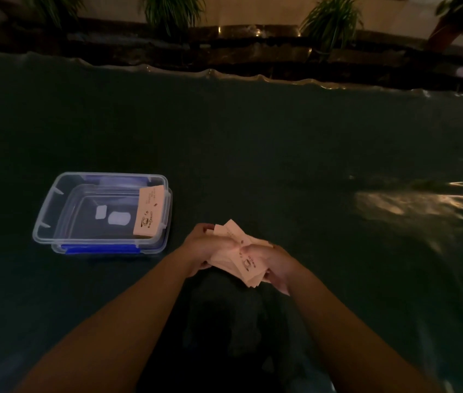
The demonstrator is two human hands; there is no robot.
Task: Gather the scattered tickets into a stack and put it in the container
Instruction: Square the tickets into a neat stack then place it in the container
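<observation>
A loose bundle of pale pink tickets [239, 255] is held between both hands just above the dark table, its edges uneven and fanned. My left hand [199, 249] grips its left side and my right hand [277, 266] grips its right and lower corner. To the left stands a clear plastic container [46, 211] with blue clips. One pink ticket [149, 212] leans against the container's right inner wall.
A dark green cloth [253, 143] covers the table, with a shiny glare patch at the right [411, 205]. Behind the table's far edge runs a dark ledge with potted plants [332, 21]. The scene is dim.
</observation>
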